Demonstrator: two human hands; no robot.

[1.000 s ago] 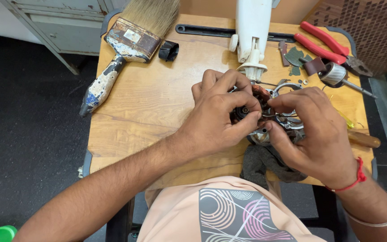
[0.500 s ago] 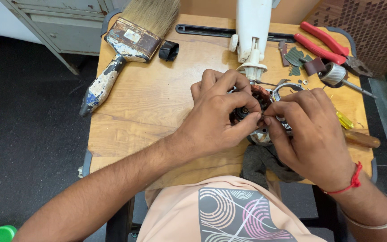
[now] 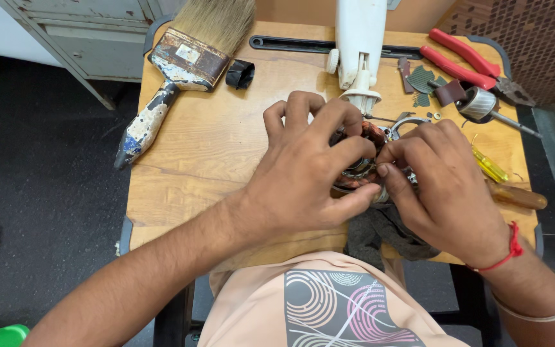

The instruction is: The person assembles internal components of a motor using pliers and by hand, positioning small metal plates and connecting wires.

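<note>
Surface: wooden table (image 3: 200, 154) over a dark floor, a grey metal cabinet (image 3: 78, 32) behind its left corner.
Left hand (image 3: 303, 173): fingers curled shut around a round motor part (image 3: 362, 168) with copper-brown windings, thumb under its near edge, fingertips over the top.
Right hand (image 3: 448, 186): thumb and forefinger pinched together at the part's right side; what they pinch is hidden, so I cannot tell if it is a wire or a small fitting.
Part: in the middle of the table, toward the near edge, between both hands, just above a dark rag (image 3: 380, 234); whether it rests on the rag or is lifted clear cannot be told.
Left of the hands: a wide paintbrush (image 3: 175, 71) with a paint-spattered handle, lying diagonally; a small black piece (image 3: 239, 74) just beside its ferrule.
Far edge: a white appliance body (image 3: 358, 45) standing upright, touching a black strip (image 3: 303, 45).
Right side: red-handled pliers (image 3: 467, 64), a steel cylinder on a shaft (image 3: 480, 103), a yellow screwdriver (image 3: 489, 168) and a wooden-handled tool (image 3: 515, 196), all near but apart from the hands.
Doing it well: judged from the grip, 1 hand should hold the part still and square while the other works with fingertips only, gently, since thin windings would bend or snap under a hard pull; keeping it low over the rag would catch anything small that drops.
</note>
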